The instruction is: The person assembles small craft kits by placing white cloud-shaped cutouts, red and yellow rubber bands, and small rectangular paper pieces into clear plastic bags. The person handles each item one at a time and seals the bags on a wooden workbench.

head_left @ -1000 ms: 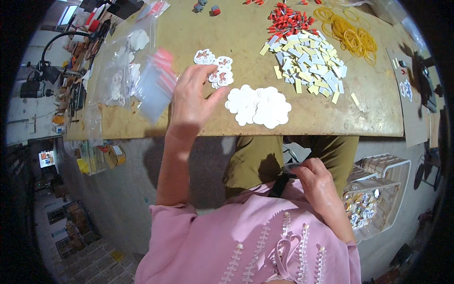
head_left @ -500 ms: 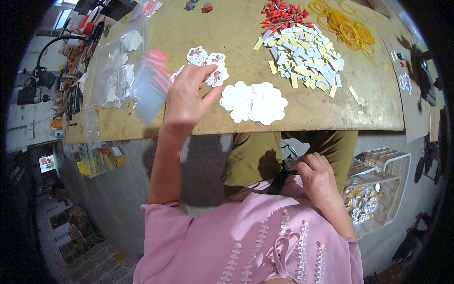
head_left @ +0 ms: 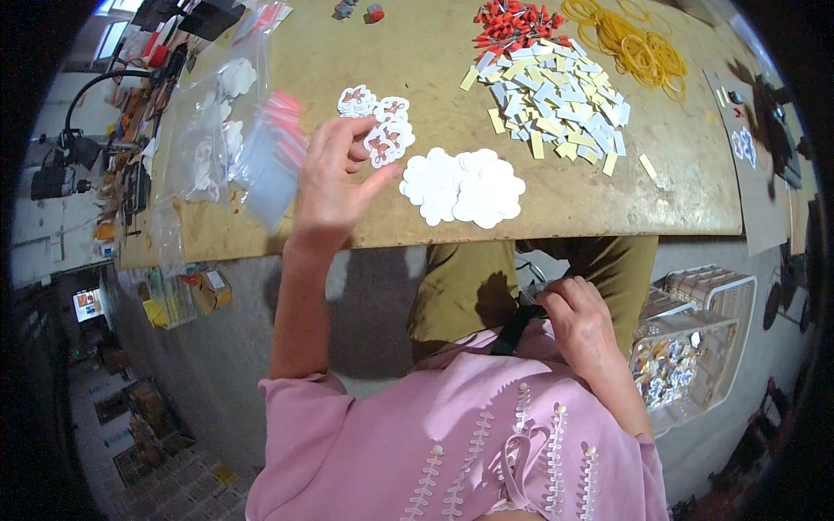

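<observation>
Head view: a person in a pink top sits at a wooden table [head_left: 287, 234]. The left hand [head_left: 334, 178] reaches over the table's near edge, thumb and fingers pinching a small printed sticker [head_left: 385, 143] just beside two more printed ones and a pile of blank white cutouts [head_left: 465, 185]. Clear bags [head_left: 261, 156] lie toward the left edge. The right hand [head_left: 578, 317] rests at the lap, fingers curled around something dark; what, cannot be told. Lifting one sticker cleanly likely calls for a light pinch at its edge, leaving the neighbours undisturbed.
</observation>
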`<move>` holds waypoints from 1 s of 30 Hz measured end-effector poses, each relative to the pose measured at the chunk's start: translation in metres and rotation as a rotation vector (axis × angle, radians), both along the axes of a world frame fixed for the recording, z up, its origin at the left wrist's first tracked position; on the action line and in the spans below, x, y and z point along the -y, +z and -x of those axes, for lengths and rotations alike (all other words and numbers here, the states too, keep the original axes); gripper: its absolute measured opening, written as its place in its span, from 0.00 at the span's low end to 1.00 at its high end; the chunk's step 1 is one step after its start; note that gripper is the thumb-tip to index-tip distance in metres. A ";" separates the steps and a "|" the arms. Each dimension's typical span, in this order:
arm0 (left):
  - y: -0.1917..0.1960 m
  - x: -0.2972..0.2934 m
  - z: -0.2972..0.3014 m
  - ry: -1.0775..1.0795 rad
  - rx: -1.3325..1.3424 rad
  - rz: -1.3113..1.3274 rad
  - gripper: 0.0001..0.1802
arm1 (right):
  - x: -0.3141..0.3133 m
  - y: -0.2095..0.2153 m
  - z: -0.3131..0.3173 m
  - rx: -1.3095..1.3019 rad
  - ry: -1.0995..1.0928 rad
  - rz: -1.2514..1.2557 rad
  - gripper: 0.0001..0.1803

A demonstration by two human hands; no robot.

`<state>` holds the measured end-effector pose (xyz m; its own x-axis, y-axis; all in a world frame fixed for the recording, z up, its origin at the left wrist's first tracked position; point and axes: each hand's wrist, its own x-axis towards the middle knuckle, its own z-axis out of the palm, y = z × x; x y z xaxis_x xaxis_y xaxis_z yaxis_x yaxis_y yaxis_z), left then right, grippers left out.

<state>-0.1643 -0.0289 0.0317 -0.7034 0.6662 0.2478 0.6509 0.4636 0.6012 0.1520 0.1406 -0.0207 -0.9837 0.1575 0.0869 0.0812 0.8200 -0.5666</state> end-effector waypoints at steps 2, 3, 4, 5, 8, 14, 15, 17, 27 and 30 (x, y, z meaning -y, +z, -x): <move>0.005 0.002 0.001 -0.049 -0.073 0.069 0.18 | 0.000 -0.002 -0.001 -0.011 0.000 -0.002 0.12; 0.006 0.003 0.002 -0.074 -0.110 0.103 0.18 | 0.001 -0.001 -0.001 -0.012 -0.005 0.001 0.12; 0.005 0.005 0.002 -0.078 -0.099 0.085 0.18 | 0.001 -0.001 0.000 -0.011 -0.003 0.006 0.12; 0.002 0.007 0.003 -0.082 -0.088 0.068 0.17 | 0.001 0.000 0.001 -0.010 -0.002 0.011 0.12; 0.001 0.010 0.004 -0.104 -0.042 0.026 0.17 | 0.001 -0.004 0.000 -0.010 -0.005 0.007 0.12; 0.004 0.015 0.005 -0.117 0.008 0.038 0.14 | 0.003 -0.002 0.005 -0.050 -0.015 0.021 0.11; 0.003 0.015 0.005 -0.115 0.025 0.026 0.14 | 0.003 -0.004 0.004 -0.051 -0.009 0.016 0.11; 0.002 0.016 0.010 -0.128 0.103 -0.024 0.13 | 0.004 -0.007 0.003 -0.055 0.002 0.004 0.11; 0.012 0.019 0.023 -0.188 0.236 -0.023 0.07 | 0.005 -0.010 0.001 -0.064 0.008 0.020 0.12; 0.012 0.020 0.018 -0.136 0.059 0.063 0.08 | 0.004 -0.008 0.002 -0.084 0.010 0.027 0.13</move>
